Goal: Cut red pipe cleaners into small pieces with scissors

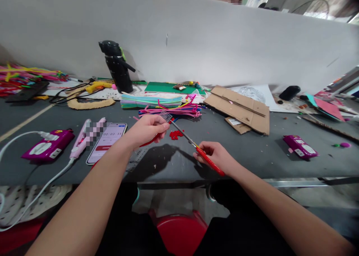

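My left hand (153, 128) is closed, fingers pinched round a red pipe cleaner (150, 140) that runs back under the wrist. A clear gridded strip (166, 116), perhaps a ruler, pokes out above these fingers; a see-through part also shows below the hand. My right hand (214, 155) grips red-handled scissors (209, 161). Their blades point up and left, with the tips close to the left fingertips and the red pipe cleaner's end. Whether the blades touch it I cannot tell. Small red cut pieces (176, 135) lie in a pile on the grey table just beyond the blades.
Bundles of pastel pipe cleaners (153, 101) and pink ones (174, 110) lie behind the hands. Left are a phone (108, 142) showing a timer, a pink corded tool (81, 140) and a purple power box (49, 147). A black bottle (117, 69) and cardboard (241, 108) stand farther back.
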`<state>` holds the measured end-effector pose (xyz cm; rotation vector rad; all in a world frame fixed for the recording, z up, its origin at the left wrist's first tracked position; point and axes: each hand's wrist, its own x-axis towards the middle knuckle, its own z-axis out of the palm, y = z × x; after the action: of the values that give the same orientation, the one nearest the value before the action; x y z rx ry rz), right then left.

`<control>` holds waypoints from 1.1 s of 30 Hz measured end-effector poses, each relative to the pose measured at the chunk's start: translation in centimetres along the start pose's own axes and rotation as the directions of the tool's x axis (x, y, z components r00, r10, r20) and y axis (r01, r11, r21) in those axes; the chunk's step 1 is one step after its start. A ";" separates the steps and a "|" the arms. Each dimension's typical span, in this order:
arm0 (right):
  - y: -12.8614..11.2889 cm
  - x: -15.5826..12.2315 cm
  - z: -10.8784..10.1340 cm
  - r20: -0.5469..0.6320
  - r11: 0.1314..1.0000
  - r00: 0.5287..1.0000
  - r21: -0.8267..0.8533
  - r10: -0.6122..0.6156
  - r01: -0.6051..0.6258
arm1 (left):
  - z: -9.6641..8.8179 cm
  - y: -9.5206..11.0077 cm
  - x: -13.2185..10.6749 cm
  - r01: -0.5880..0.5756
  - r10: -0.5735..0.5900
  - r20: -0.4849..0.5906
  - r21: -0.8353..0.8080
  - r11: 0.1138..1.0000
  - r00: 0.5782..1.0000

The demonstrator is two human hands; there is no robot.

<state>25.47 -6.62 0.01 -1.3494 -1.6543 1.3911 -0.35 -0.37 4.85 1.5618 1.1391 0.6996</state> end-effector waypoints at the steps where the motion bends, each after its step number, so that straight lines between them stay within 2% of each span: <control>1: -0.2 0.0 0.0 0.001 1.000 1.000 -0.001 0.015 -0.015 | 0.0 0.0 0.0 0.001 -0.001 0.000 0.000 1.000 1.000; 4: -0.9 -0.1 0.0 0.003 0.996 0.996 -0.016 0.093 -0.093 | 0.2 -0.2 0.4 0.027 -0.027 -0.011 -0.003 1.000 1.000; 8: -1.4 -0.3 -0.2 0.028 0.981 0.981 -0.034 0.191 -0.190 | 0.4 -1.2 1.6 0.160 -0.159 0.023 -0.034 0.987 0.987; 10: -1.5 -0.4 -0.6 0.071 0.975 0.973 -0.034 0.221 -0.219 | 0.5 -1.9 2.4 0.198 -0.195 0.050 -0.061 0.978 0.979; 14: -2.0 -0.2 -1.4 0.173 0.958 0.943 -0.062 0.286 -0.279 | 0.7 -2.9 3.6 0.219 -0.217 0.035 -0.081 0.972 0.976; 21: -2.4 1.2 -1.0 0.211 0.954 0.931 -0.103 0.297 -0.281 | -0.2 -3.9 4.0 0.259 -0.259 0.003 -0.021 0.966 0.966; 25: -2.7 2.3 -0.8 0.233 0.944 0.918 -0.161 0.321 -0.289 | -0.7 -5.2 4.2 0.299 -0.299 0.012 -0.037 0.953 0.954; 29: -2.8 3.3 -0.9 0.257 0.926 0.903 -0.248 0.345 -0.283 | -0.4 -6.5 4.6 0.326 -0.326 0.023 -0.091 0.941 0.945; 33: -2.5 3.9 -0.9 0.256 0.911 0.888 -0.268 0.381 -0.314 | 0.1 -6.6 4.8 0.350 -0.351 0.005 -0.108 0.931 0.936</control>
<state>24.26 -2.46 1.99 -1.6966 -1.8739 1.7367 -0.51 4.14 -1.96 1.2207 1.3269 0.5215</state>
